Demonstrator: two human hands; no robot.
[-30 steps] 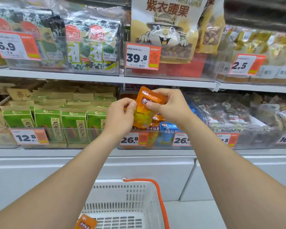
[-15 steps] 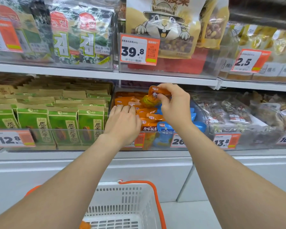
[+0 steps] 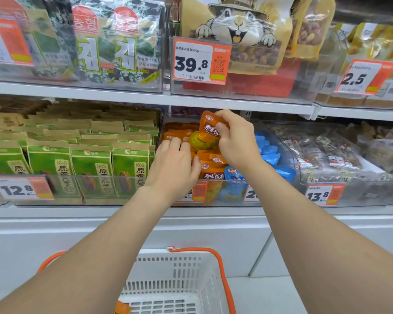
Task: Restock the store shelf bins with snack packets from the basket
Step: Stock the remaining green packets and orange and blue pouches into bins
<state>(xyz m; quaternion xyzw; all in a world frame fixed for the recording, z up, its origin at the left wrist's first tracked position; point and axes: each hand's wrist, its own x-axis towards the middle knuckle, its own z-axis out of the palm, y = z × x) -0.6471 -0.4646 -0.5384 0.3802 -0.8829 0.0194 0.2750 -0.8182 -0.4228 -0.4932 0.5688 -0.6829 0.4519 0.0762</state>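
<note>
**Orange packet held over the bin**

Head view: the right hand [image 3: 234,141] pinches an orange chestnut packet [image 3: 210,130] above the clear shelf bin [image 3: 213,180]. The left hand [image 3: 175,164] rests, fingers straight, on the binned packets [image 3: 211,171]. The white basket [image 3: 179,279] sits below.

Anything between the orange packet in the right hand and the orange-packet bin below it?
No barrier visible. The right hand pinches the orange packet over the bin, above the orange pile. The left hand rests on that pile left of it, beside the drop spot, not under.
</note>
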